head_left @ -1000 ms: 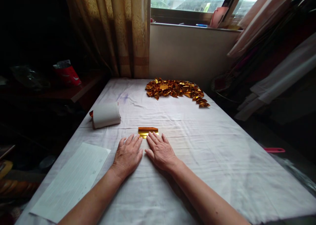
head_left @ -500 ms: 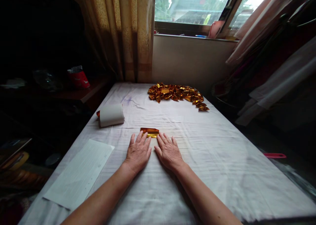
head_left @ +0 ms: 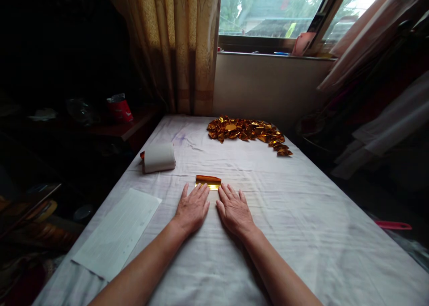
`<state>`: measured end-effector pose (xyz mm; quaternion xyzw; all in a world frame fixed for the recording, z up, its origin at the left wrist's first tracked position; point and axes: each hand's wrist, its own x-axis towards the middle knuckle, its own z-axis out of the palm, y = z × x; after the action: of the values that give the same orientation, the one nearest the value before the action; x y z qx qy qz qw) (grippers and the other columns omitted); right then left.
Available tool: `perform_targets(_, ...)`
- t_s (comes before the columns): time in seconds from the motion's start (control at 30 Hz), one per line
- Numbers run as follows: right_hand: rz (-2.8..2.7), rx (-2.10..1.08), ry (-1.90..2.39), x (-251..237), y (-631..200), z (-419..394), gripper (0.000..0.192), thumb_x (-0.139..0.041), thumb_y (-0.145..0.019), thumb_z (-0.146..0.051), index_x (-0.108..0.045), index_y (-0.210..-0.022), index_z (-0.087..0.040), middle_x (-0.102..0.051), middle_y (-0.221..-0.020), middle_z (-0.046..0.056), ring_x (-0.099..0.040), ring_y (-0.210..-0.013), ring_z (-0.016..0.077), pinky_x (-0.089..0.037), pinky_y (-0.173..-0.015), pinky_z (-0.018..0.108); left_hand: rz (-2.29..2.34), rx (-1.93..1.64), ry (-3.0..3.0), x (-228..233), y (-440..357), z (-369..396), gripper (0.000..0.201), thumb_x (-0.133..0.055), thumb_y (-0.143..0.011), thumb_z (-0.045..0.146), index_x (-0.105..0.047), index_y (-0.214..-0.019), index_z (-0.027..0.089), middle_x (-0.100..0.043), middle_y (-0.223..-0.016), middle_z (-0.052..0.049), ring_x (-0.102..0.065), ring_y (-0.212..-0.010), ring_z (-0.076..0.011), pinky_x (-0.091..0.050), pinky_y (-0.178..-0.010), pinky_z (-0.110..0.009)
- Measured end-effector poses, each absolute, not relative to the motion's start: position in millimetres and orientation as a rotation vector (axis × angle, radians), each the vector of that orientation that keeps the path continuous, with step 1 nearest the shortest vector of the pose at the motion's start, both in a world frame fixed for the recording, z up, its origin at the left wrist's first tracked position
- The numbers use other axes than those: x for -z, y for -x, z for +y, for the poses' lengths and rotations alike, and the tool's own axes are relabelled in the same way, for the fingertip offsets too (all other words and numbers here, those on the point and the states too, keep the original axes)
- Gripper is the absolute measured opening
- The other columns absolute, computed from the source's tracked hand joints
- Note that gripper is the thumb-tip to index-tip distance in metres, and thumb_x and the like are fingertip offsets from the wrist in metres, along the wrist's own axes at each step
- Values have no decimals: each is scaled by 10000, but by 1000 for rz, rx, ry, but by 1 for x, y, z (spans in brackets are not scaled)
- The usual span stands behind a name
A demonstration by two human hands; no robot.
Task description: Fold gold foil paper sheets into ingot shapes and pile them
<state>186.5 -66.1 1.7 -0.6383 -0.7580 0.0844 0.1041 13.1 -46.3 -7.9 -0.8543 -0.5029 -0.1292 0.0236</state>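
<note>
My left hand (head_left: 191, 207) and right hand (head_left: 234, 209) lie flat, fingers spread, grasping nothing, fingertips touching the gold foil strip (head_left: 208, 181); a white roll (head_left: 159, 157) sits left, a folded foil pile (head_left: 250, 132) beyond.

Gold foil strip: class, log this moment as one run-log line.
left hand: flat, fingertips on gold foil strip | right hand: flat, fingertips at strip | far: pile of folded gold pieces | left: paper roll

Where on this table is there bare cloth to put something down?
The widest bare stretch is the right side of the table, from the right hand to the edge, below the heap of folded gold pieces. There is also room between that heap and the gold strip. The left is crowded: paper roll, white sheet, left hand.
</note>
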Motion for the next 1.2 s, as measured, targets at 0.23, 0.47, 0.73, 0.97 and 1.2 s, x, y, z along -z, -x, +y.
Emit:
perform_targets(0.23, -2228, -266, 1891, -5, -186, -66, 497, -372, -982, -354, -422, -1452, -199, -332, -1548, 86, -294, -1438, 269, -177, -1159, 556, -1635, 352, 2603, 4, 9, -49, 456, -379, -953, 285, -507, -1387, 231, -488, -1463, -72, -455, -1350, -253, -176, -1170, -555)
perform_targets(0.47, -2117, -189, 1781, 4, -191, -58, 388, -436, -951, -313, -551, -1315, -241, -496, -1456, 75, -418, -1357, 256, -255, -1118, 510, -1679, 357, 2582, 1, 6, -51, 459, -374, -952, 289, -512, -1386, 228, -491, -1461, -66, -438, -1361, -262, -198, -1164, -563)
perform_targets(0.73, -1806, -180, 1782, 17, -198, -19, 477, -616, -821, -305, -571, -1285, -202, -584, -1346, 133, -527, -1236, 288, -384, -1017, 444, -1684, 415, 2565, 7, 8, -49, 447, -402, -943, 300, -534, -1366, 238, -514, -1446, -36, -445, -1354, -258, -201, -1171, -550)
perform_targets(0.97, -1780, -298, 1667, 15, -201, -13, 263, -626, -785, -254, -691, -1041, -248, -646, -1261, 83, -560, -1199, 257, -392, -1002, 447, -1656, 465, 2558, 8, 10, -50, 434, -414, -945, 299, -541, -1356, 242, -529, -1434, -27, -458, -1343, -244, -183, -1181, -528)
perform_targets(1.2, -1791, -365, 1612, 17, -206, -13, 153, -644, -759, -262, -703, -899, -248, -650, -1249, 85, -527, -1241, 286, -361, -1030, 494, -1614, 529, 2532, 11, 9, -51, 432, -429, -935, 285, -550, -1349, 247, -544, -1421, -43, -464, -1339, -241, -139, -1197, -514)
